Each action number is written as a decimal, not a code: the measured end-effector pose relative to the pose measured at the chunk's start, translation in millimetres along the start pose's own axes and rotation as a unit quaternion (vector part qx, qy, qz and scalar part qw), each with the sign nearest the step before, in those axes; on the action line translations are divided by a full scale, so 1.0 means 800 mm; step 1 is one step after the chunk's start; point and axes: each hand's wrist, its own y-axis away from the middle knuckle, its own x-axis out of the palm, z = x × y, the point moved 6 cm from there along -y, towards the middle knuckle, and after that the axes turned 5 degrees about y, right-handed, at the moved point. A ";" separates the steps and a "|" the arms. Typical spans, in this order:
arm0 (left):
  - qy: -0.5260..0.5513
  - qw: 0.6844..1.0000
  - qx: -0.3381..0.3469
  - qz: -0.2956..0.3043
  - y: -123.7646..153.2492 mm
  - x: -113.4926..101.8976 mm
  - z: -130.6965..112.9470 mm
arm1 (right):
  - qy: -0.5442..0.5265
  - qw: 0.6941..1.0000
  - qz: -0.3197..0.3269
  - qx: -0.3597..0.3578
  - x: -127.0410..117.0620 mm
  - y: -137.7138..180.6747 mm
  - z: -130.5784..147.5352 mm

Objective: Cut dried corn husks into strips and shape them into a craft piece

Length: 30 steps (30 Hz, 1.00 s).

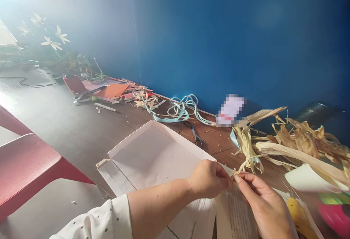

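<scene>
My left hand (209, 178) reaches over the white cardboard tray (153, 158), its fingers closed in a pinch. Close beside it, my right hand (264, 199) pinches too, thumb against forefinger. Between the fingertips of both runs a thin strip of dried corn husk (240, 166); its ends are partly hidden by my fingers. Below the hands lies a sheet with printed text (235, 215). Just beyond them rests a bundle of pale husks (246, 146) with a bit of light blue ribbon by it. Dark scissors (197, 136) lie past the tray's far edge.
More dry husks (306, 137) and a tilted white cup (313, 178) are at right. Light blue cord (188, 107) and husk flowers (144, 100) line the blue wall (218, 38). Orange paper (113, 91) lies farther left. A red chair (32, 169) borders the table at left.
</scene>
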 end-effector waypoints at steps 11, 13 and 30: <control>0.002 0.999 -0.027 0.032 0.011 0.005 -0.014 | -0.197 0.971 0.132 0.023 0.019 0.006 -0.010; 0.015 0.999 -0.033 0.038 0.012 0.005 -0.015 | -0.218 0.966 0.140 0.022 0.023 0.009 -0.003; 0.089 0.995 -0.046 0.023 0.002 0.001 -0.001 | -0.094 0.992 0.079 0.035 0.009 0.002 -0.015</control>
